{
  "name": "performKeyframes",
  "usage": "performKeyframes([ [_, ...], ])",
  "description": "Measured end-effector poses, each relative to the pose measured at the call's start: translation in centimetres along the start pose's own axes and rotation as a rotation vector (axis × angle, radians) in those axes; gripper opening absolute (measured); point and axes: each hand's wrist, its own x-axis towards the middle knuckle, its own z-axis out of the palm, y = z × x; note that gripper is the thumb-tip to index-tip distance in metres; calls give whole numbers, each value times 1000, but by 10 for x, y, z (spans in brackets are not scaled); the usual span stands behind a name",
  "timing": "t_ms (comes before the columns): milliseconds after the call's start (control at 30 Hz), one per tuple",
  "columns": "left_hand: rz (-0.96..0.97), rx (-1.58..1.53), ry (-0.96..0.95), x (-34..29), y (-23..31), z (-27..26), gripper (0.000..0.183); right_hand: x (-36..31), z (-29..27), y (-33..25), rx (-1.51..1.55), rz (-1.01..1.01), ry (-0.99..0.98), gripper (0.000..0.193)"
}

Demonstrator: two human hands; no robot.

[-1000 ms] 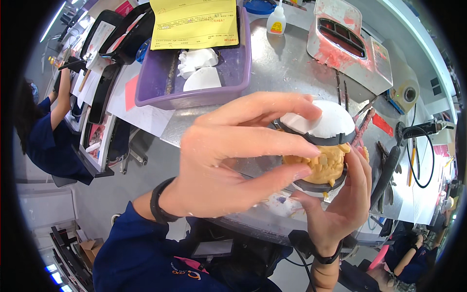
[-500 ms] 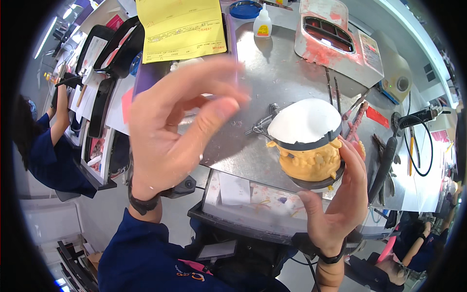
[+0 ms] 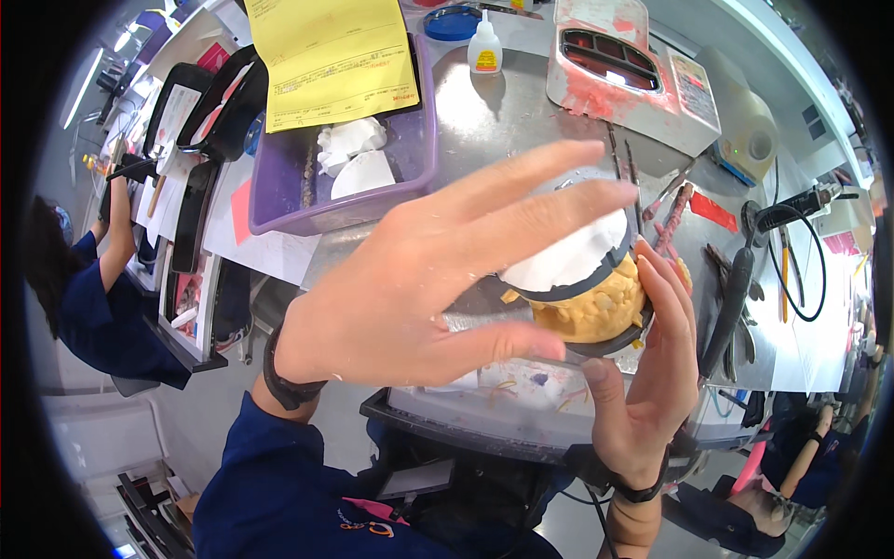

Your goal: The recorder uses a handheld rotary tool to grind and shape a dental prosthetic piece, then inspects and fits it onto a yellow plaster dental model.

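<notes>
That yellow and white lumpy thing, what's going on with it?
A person is holding a yellow-and-white model, which looks like teeth, by its right side in the right hand. The left hand is open, fingers spread across the view of the model's white top; I can't tell if they touch it. To the left, a purple tub holds white pieces, with a yellow sheet over its far part.

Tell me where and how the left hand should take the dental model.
Probably from the left: the left hand could span the dental model from its rounded white top to the dark lower plate. The right hand covers the right side, and the yellow middle looks knobbly.
</notes>
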Motion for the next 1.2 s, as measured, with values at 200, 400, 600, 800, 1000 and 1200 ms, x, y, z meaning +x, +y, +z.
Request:
performKeyframes([
  [200,45,-140,-146,13,-10,-5,61,0,-2,-1,20,5,-17,67],
  [400,60,-120,-147,16,-10,-8,59,-3,-2,-1,25,19,-20,64],
  [600,36,-174,-113,16,-14,-1,63,-3,-2,-3,29,30,-6,72],
  [800,36,-139,-113,15,-8,-4,70,5,0,-5,-50,-42,20,77],
  [1000,-36,-238,-31,10,-5,3,69,6,2,-5,-61,-66,95,75],
  [1200,17,-90,-3,11,-9,5,51,2,7,-10,-227,-81,178,81],
])
